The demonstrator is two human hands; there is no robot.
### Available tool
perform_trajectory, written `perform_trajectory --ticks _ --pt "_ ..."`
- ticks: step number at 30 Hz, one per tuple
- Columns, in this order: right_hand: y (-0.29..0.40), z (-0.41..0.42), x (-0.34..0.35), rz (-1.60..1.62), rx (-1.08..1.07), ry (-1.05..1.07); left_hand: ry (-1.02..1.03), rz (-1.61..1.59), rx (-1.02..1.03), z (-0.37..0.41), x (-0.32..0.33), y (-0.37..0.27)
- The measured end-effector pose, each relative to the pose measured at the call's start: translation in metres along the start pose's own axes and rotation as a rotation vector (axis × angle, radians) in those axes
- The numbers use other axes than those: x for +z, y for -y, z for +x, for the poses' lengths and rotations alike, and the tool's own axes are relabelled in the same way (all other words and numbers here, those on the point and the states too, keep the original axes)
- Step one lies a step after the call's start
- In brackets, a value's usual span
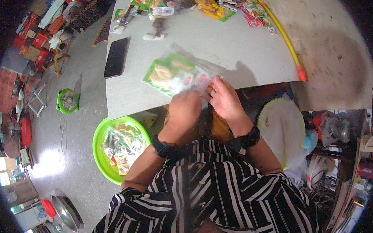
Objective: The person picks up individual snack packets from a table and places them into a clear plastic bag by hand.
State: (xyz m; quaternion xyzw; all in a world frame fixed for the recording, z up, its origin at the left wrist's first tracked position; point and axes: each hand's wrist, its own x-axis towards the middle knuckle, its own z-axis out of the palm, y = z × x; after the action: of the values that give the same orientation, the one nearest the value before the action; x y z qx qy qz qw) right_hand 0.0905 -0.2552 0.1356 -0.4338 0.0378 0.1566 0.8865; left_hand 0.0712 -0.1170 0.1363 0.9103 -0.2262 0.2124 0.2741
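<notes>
Above the near edge of a white table (135,97), a clear plastic bag (191,75) is held, and in it lie two green-edged snack packets (161,74) with pale food inside. My left hand (186,108) is closed on the bag's near edge, its fingertips mostly hidden under the hand. At the bag's right corner, my right hand (221,97) pinches the plastic between thumb and fingers. The bag is slightly blurred. Many small packaged snacks (212,4) are heaped at the table's far side, and one dark packet (158,28) lies apart from them.
A black phone (117,58) rests at the table's left edge. Below it on the floor stands a green basin (98,151) with filled bags. A yellow tube with orange ends (282,31) runs along the right side. A green fan (68,101) is on the floor at left.
</notes>
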Motion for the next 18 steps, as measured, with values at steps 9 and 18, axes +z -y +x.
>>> perform_trajectory --ticks 9,18 --pt "0.002 0.005 0.014 0.226 0.067 -0.045 0.133 0.007 -0.084 0.0 -0.003 0.0" --pt "-0.008 0.022 0.032 0.282 0.004 -0.053 0.13 -0.024 -0.049 -0.004 0.002 0.006"
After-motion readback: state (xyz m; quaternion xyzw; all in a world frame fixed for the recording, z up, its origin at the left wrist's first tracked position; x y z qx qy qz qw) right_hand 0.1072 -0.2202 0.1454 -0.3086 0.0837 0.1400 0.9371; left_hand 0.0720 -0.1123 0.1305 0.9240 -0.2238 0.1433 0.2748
